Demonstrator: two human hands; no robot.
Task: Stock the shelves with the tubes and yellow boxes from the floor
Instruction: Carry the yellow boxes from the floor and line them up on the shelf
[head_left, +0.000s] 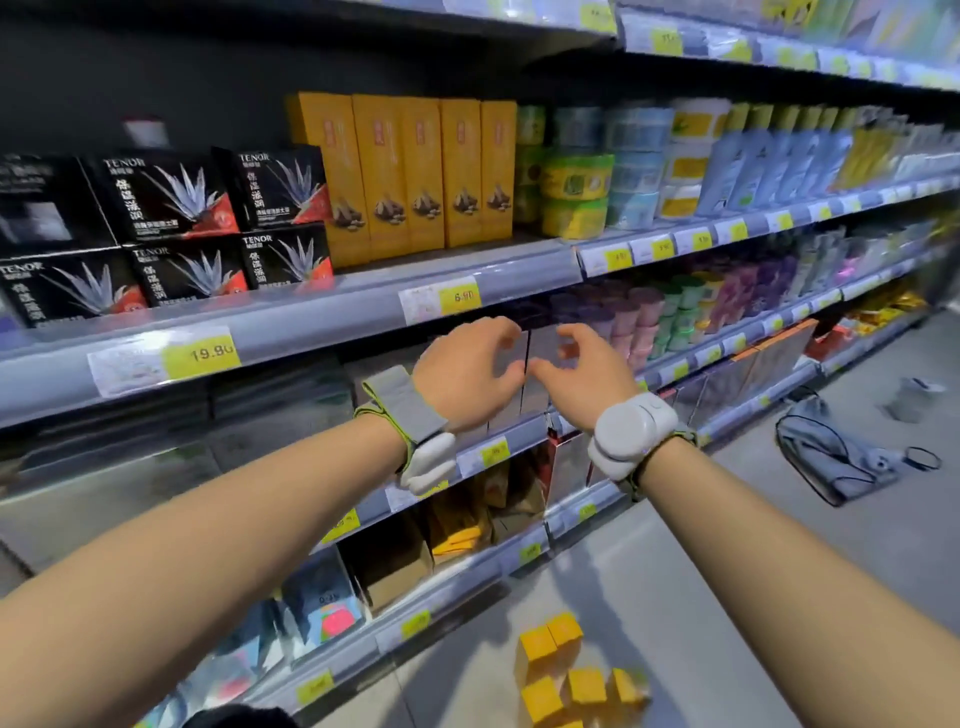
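Both hands reach toward the silvery boxes (524, 384) on the second shelf. The left hand (467, 371) and the right hand (584, 366) hang side by side with fingers loosely curled, thumbs nearly touching; neither plainly grips anything. A row of yellow boxes (410, 171) already stands upright on the shelf (322, 317) above, while more yellow boxes (571, 670) lie clustered on the floor (727, 597) below the arms.

**Grey shelves and the floor below**

The grey metal shelf (363, 291) carries tall yellow cardboard boxes (415, 171) upright in a row, black aloe-printed boxes (171, 223) stacked beside them. On the pale tiled floor (727, 597) lie small yellow boxes (566, 670) and a grey drawstring bag (831, 457)
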